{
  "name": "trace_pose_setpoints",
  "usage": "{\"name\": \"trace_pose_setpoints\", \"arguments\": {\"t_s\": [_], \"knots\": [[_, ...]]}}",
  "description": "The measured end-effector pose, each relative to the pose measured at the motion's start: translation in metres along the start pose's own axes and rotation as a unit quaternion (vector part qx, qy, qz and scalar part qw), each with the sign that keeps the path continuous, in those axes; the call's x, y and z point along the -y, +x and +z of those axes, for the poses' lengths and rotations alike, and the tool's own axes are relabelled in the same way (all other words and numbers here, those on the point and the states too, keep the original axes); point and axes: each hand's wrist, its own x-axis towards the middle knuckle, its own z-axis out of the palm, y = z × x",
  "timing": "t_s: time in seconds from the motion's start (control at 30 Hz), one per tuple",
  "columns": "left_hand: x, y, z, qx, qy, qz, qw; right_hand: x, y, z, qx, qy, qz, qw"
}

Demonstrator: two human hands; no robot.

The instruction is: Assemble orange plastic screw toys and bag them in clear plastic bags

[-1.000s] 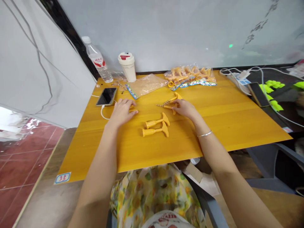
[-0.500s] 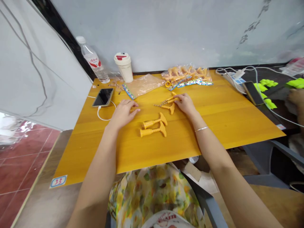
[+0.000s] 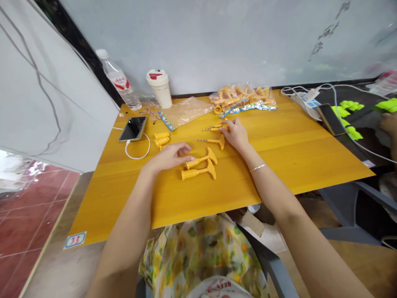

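Observation:
My left hand (image 3: 172, 156) has its thumb and fingers apart and holds nothing visible. The thumb lies at the sleeve end of a yellow corkscrew (image 3: 201, 159) that is capped; whether it touches is unclear. A second capped corkscrew (image 3: 199, 170) lies just in front of it. Behind my left hand are several loose yellow sleeves (image 3: 161, 140), partly covered by it. My right hand (image 3: 236, 133) has its fingers closed at the handle of a bare corkscrew (image 3: 214, 128), its metal spiral pointing left. Another bare corkscrew (image 3: 214, 141) lies nearer, its handle beside my right fingers.
At the back lie a clear bag of yellow corkscrews (image 3: 245, 98) and a flat plastic bag (image 3: 189, 111). A bottle (image 3: 122, 85), a lidded cup (image 3: 160, 91) and a charging phone (image 3: 133, 128) stand or lie left. Rightward are cables, another phone (image 3: 331, 119) and green pieces (image 3: 351, 106) near another person's hand.
My left hand has moved right and nearer, uncovering the yellow sleeves. The bare corkscrews under my right hand now lie apart, side by side, where they were crossed before.

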Motion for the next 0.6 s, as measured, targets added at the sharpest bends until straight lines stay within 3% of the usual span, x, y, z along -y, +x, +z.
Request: {"name": "trace_pose_setpoints", "arguments": {"t_s": [0.1,0.23,0.47,0.6], "knots": [[-0.004,0.002,0.007,0.052,0.001,0.020,0.998,0.014,-0.010,-0.014,0.051,-0.038,-0.014,0.998],[-0.008,0.004,0.010,0.058,0.020,0.035,0.997,0.028,-0.019,-0.023,0.127,-0.089,-0.016,0.988],[-0.009,0.005,0.011,0.060,0.026,0.049,0.997,0.025,-0.017,-0.021,0.102,-0.128,0.019,0.986],[-0.009,0.005,0.011,0.042,0.037,0.024,0.998,0.022,-0.016,-0.020,0.112,-0.131,0.024,0.985]]}}
